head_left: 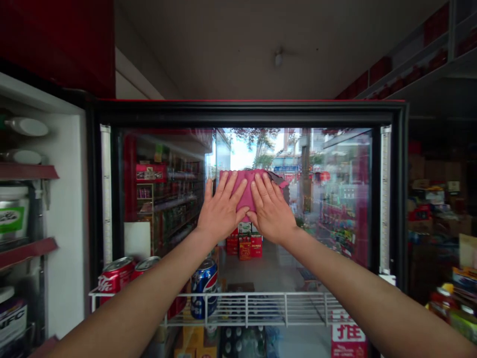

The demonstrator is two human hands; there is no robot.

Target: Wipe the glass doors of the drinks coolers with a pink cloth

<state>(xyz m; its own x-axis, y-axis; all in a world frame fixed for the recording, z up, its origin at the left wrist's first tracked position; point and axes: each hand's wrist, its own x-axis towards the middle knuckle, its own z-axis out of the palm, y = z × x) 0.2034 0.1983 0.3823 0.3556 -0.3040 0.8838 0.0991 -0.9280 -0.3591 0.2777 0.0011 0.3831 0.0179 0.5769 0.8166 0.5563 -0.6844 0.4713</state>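
Pink cloth (pixel 247 195) lies against the glass (pixel 331 214) of a black-framed door near the centre of the frame, under both flat hands — the left hand (pixel 220 211) with fingers splayed, its little finger out past the cloth's edge, the right hand (pixel 273 211) with straight fingers slightly apart, thumb tips close together. Below, a white wire rack (pixel 246 308) carries red cans (pixel 117 273) at lower left — and a blue Pepsi can (pixel 204 286) nearer the middle.

left hand (pixel 220 209) and right hand (pixel 274 209) are flat, backs showing, fingers (pixel 222 184) pointing up; thumbs (pixel 242 214) nearly meet below the fingertips, wrists (pixel 207 236) lower, bare forearms (pixel 149 292) slanting outward beneath the fingers.
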